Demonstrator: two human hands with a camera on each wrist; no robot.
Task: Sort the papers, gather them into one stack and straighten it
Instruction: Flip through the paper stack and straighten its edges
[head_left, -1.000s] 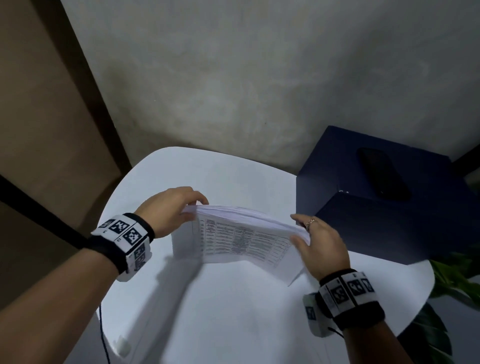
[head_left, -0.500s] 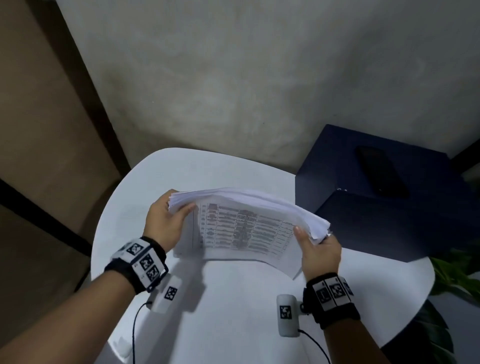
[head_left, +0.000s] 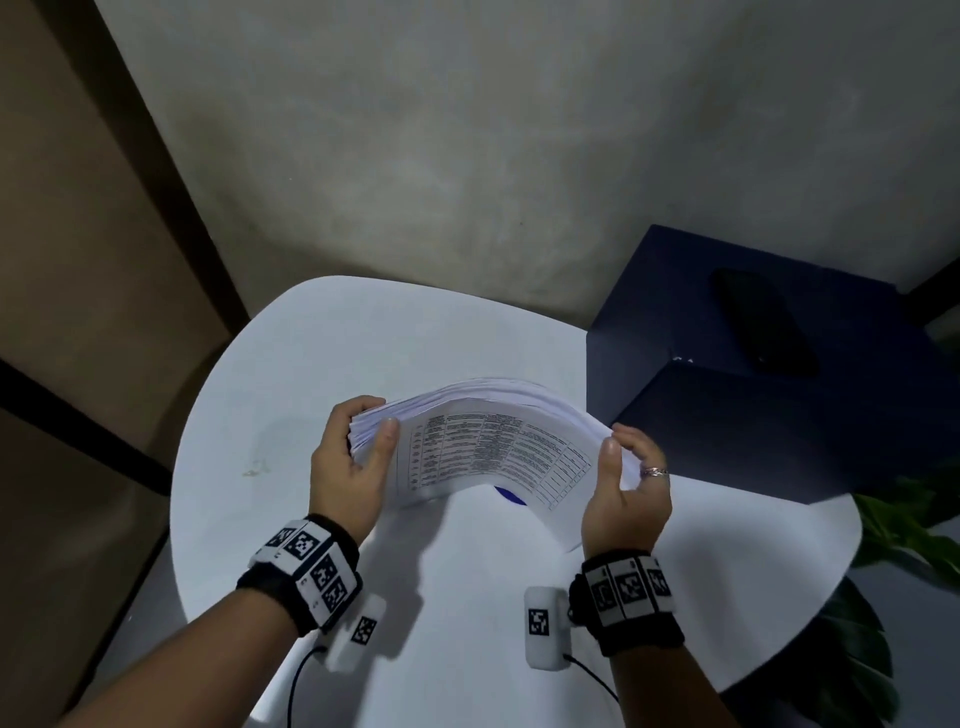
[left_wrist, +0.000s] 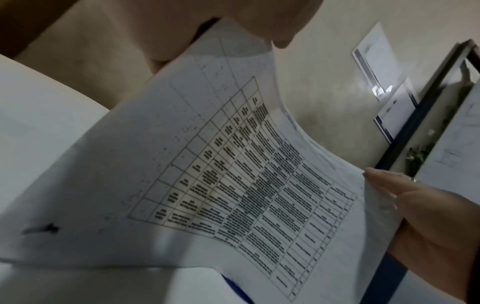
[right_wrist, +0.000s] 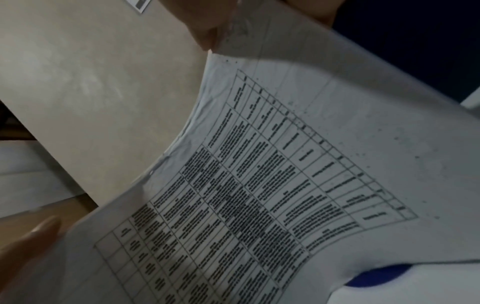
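Observation:
A thick stack of white papers (head_left: 488, 447) stands on its long edge over the round white table (head_left: 291, 395), bowed upward in the middle. Its near sheet carries a printed table (left_wrist: 249, 181) (right_wrist: 249, 195). My left hand (head_left: 358, 447) grips the stack's left end, thumb on the near face and fingers behind. At the right end my right hand (head_left: 623, 467), a ring on one finger, holds the stack the same way. A blue mark (head_left: 511, 496) (right_wrist: 376, 273) on the table shows beneath the lifted lower edge.
A dark blue box (head_left: 769, 374) with a black phone (head_left: 763, 322) on top stands at the table's right rear, close to my right hand. Green plant leaves (head_left: 904, 525) lie beyond the right edge. A grey wall rises behind the table.
Both hands have raised the stack from lying low on the table to standing on its edge. The hands slid to grip its two ends, and the stack now bows upward.

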